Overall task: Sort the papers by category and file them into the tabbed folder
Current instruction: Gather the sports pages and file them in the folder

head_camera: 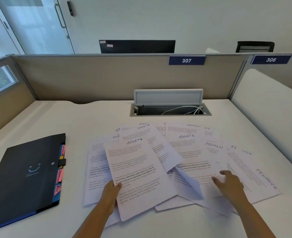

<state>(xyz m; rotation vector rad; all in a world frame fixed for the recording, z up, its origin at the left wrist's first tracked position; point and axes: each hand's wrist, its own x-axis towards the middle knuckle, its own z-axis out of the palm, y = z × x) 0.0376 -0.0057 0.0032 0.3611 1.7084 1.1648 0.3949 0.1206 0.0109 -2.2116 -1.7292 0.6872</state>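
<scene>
The tabbed folder [24,176] lies on the counter [83,114] left of the overlapping papers [169,162], with the cable tray [170,110] behind them.

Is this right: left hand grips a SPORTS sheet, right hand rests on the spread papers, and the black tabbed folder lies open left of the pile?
Not quite. In the head view the black tabbed folder is closed, its strap fastened. The rest holds: left hand grips the SPORTS sheet, right hand rests on the spread papers.
</scene>
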